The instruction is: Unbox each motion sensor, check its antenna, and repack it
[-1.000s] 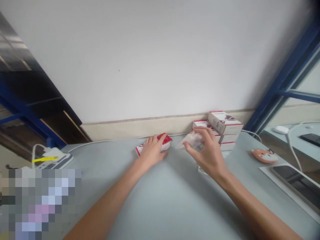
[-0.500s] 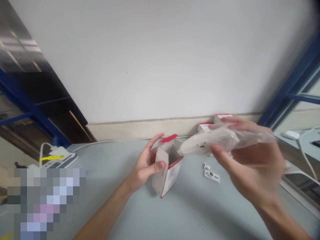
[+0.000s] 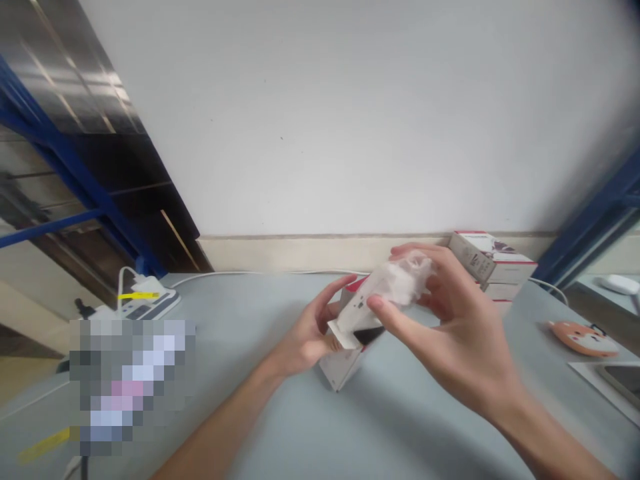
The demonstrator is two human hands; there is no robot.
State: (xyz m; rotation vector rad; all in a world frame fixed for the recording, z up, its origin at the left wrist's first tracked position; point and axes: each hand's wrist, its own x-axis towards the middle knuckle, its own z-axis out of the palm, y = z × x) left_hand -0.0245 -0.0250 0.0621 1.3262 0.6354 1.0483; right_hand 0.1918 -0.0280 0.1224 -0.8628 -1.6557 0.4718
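The left hand (image 3: pixel 307 343) is gripping a red-edged white carton (image 3: pixel 341 373) by its side, fingers behind and thumb in front, and the carton is tilting with its mouth facing up. The right hand (image 3: pixel 450 320) is pinching a white item in clear plastic (image 3: pixel 387 287) between thumb and fingers; this item is slanting down across the carton's mouth, though whether its lower end is sitting inside or in front cannot be told. A few dark marks are showing on the item, too small to be read.

To the right of the carton and behind it, a stack of boxes (image 3: pixel 493 270) is standing against the wall (image 3: pixel 340 140); the top box is carrying dark lettering on its side and a purplish picture on its lid, both too blurred for reading.

The tabletop (image 3: pixel 250 313) is stretching left and forward from the carton, its far edge running along the wall. Farther right of the carton, an orange animal-face pouch (image 3: pixel 583 340) is lying near a dark-screened device (image 3: pixel 625 383). Well left of the carton, a power strip (image 3: pixel 155 310) is resting beneath a yellow tag (image 3: pixel 140 295).
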